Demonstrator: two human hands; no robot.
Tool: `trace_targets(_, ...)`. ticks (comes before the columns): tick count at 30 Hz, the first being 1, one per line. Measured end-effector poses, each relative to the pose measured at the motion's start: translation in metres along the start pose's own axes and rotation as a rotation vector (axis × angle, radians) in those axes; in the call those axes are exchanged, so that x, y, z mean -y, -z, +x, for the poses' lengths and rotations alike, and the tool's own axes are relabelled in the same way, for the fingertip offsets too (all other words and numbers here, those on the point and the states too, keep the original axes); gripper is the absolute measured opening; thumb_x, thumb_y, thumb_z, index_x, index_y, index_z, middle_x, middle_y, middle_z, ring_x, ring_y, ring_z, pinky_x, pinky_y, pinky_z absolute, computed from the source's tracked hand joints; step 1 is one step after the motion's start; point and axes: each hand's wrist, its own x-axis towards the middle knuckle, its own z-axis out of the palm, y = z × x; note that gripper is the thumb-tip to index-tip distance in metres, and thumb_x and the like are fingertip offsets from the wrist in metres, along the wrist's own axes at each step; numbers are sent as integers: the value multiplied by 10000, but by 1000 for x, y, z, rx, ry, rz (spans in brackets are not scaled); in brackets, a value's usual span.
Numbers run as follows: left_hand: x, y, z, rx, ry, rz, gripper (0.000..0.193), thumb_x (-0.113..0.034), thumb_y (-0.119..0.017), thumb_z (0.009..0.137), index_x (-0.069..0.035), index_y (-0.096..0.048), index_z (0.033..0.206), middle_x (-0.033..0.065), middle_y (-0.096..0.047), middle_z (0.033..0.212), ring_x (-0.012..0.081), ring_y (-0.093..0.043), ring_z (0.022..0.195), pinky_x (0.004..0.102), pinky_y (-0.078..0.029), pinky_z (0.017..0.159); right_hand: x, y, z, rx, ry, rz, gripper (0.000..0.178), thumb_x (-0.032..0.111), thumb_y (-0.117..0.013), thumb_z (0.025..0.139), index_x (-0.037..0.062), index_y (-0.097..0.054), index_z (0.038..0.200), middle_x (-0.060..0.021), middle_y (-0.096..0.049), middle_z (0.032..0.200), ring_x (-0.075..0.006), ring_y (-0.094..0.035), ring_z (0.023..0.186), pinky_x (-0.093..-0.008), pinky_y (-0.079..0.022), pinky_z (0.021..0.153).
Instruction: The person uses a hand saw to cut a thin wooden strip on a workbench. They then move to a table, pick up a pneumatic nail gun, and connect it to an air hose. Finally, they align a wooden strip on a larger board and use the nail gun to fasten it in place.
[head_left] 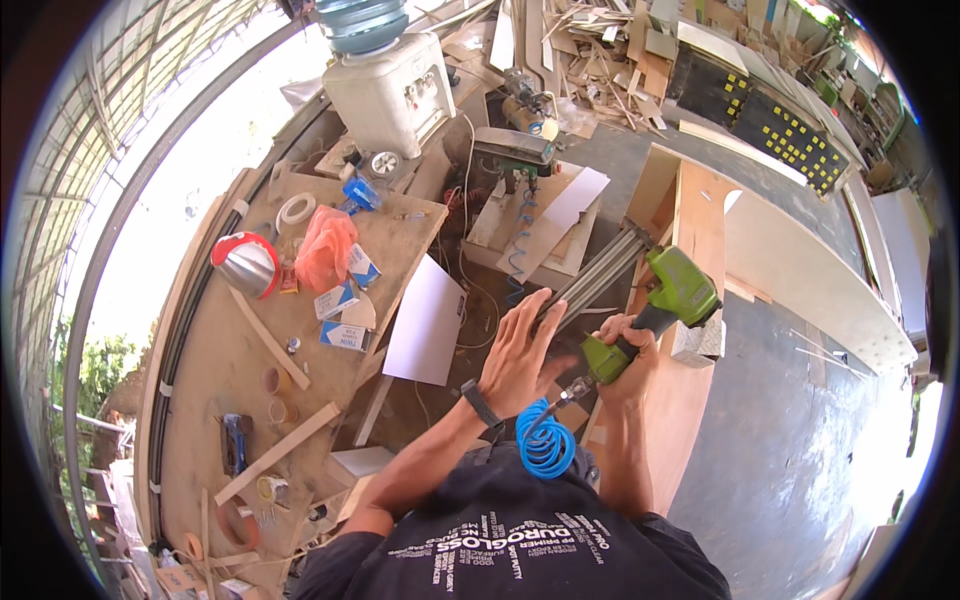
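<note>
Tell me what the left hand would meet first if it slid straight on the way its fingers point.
The left hand lies flat with fingers aimed up-right along the green nail gun's long magazine. It would probably run along that magazine toward the tool's nose; depth is unclear.

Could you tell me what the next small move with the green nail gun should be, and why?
Probably press the nail gun nose squarely against the plywood panel before firing. The right hand already grips the handle, the left hand lies open on the long magazine, and the blue coiled hose is connected, so the tool looks steadied and ready.
</note>
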Motion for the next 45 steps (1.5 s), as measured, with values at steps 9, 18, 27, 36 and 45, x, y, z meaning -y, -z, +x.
trace_targets(9,10,-34,-24,-389,143,-111,466,-121,-899,693,2,-608,1035,217,-627,1182,380,-669,989,423,-561,834,-7,-22,-12,-63,0,-24,68,84,-572,732,32,-531,747,-93,-529,673,-205,-530,721,-332,-471,691)
trace_targets(18,12,2,-35,-366,310,-195,333,-216,-855,801,-5,-598,805,131,-650,873,259,-650,753,322,-509,649,2,-21,15,12,-132,-25,85,96,-577,739,20,-543,723,-98,-532,665,-203,-522,699,-341,-472,675)
trace_targets(27,85,1,37,-182,892,-1167,260,-242,-694,955,-15,-660,1077,45,-681,968,90,-615,866,252,-498,734,0,-29,60,169,-539,-156,167,173,-587,838,28,-579,756,-102,-566,674,-217,-558,697,-345,-512,647)
trace_targets(36,90,16,-26,-310,1054,-1066,398,-314,-575,1000,26,-612,1202,95,-671,1070,172,-623,959,315,-494,838,-52,-15,96,50,-793,-39,276,275,-612,920,47,-591,766,-89,-588,683,-241,-597,674,-375,-549,608)
trace_targets(45,116,20,-39,-794,927,-740,326,-256,-546,1018,44,-612,1127,145,-667,999,195,-625,903,339,-497,833,-119,-12,98,-57,-800,-21,198,262,-596,899,85,-599,810,-48,-586,715,-248,-622,657,-539,-588,670)
